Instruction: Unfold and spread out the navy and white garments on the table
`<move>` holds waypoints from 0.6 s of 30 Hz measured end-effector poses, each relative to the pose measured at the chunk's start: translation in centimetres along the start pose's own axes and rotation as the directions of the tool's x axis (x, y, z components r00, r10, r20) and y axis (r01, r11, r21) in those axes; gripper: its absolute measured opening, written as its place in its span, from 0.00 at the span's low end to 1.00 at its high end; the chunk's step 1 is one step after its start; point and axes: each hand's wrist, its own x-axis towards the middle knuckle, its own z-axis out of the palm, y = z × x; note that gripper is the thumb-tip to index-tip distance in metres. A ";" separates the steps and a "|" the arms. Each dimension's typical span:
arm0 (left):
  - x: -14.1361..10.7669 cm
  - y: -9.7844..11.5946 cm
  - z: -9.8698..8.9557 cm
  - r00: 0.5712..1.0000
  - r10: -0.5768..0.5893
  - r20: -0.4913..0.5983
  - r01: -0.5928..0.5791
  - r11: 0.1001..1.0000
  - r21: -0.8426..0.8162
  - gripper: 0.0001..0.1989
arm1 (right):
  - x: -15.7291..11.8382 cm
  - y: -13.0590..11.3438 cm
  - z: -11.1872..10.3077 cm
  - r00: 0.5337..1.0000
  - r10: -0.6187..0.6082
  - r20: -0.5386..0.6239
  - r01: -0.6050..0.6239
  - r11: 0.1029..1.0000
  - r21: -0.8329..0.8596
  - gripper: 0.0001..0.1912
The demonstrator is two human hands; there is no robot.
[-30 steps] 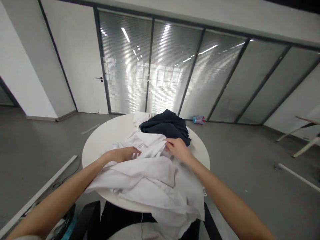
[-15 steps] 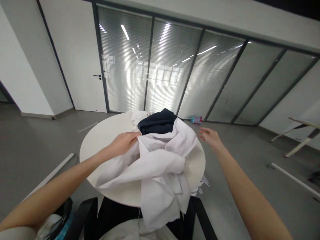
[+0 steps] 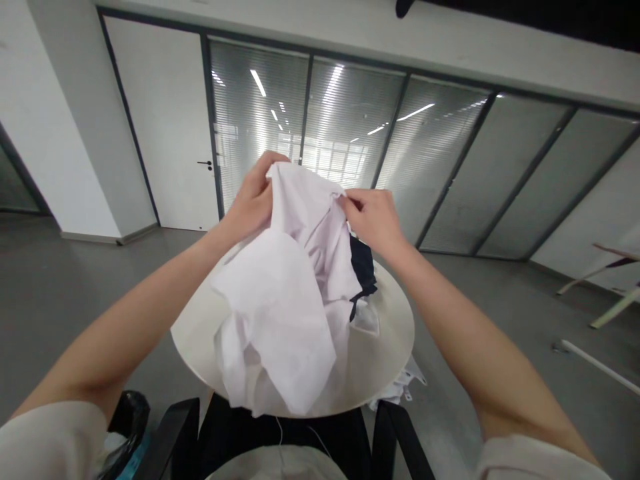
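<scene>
Two hands, left (image 3: 256, 199) and right (image 3: 374, 217), hold a crumpled white garment (image 3: 287, 287) up over a round white desk (image 3: 393, 323).
In the head view, the left grip is closed on the garment's upper left edge, while the right grip pinches its upper right edge between thumb and fingers; the cloth hangs in folds below them, and whether its lower end touches the desk I cannot tell. Navy cloth (image 3: 363, 265) lies behind it on the desk, partly hidden, with a piece of white cloth (image 3: 369, 317) just beside it.
</scene>
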 end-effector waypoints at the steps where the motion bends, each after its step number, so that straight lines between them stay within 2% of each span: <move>1: 0.6 -0.7 -0.7 0.997 -0.072 0.009 0.072 0.997 -0.033 0.10 | 1.2 0.3 -0.4 0.998 -0.023 -0.062 0.022 1.000 -0.022 0.20; 4: 1.6 -2.7 -2.4 0.960 -0.229 0.160 0.253 0.955 -0.155 0.19 | 5.3 0.8 -1.2 0.988 -0.060 -0.139 0.063 0.998 0.017 0.18; 6: 1.6 -3.3 -2.7 0.933 -0.224 0.283 0.292 0.929 -0.227 0.25 | 7.8 0.4 -1.6 0.980 -0.038 -0.197 0.067 0.988 0.140 0.20; 8: 1.0 -3.6 -2.1 0.924 -0.173 0.340 0.261 0.937 -0.231 0.30 | 9.5 -0.8 -1.6 0.965 0.025 -0.262 0.053 0.956 0.290 0.21; 10: 0.2 -3.8 -0.7 0.937 -0.127 0.326 0.176 0.977 -0.124 0.43 | 10.5 -2.5 -1.7 0.950 0.110 -0.290 0.022 0.908 0.417 0.18; 12: -0.3 -4.1 1.0 0.966 -0.071 0.248 0.062 0.997 0.044 0.57 | 10.9 -4.1 -2.3 0.934 0.171 -0.315 0.013 0.861 0.508 0.13; 13: -0.4 -4.4 1.8 0.979 -0.041 0.201 0.016 0.992 0.125 0.60 | 11.1 -4.6 -2.9 0.925 0.182 -0.334 0.034 0.836 0.548 0.12; 16: 0.0 -5.4 3.7 0.996 0.044 0.072 -0.063 0.954 0.291 0.58 | 11.9 -3.7 -5.4 0.878 0.160 -0.451 0.173 0.772 0.612 0.17; 18: 0.1 -6.2 4.5 0.996 0.063 0.063 -0.080 0.940 0.332 0.53 | 12.3 -1.1 -6.7 0.834 0.175 -0.524 0.182 0.809 0.559 0.19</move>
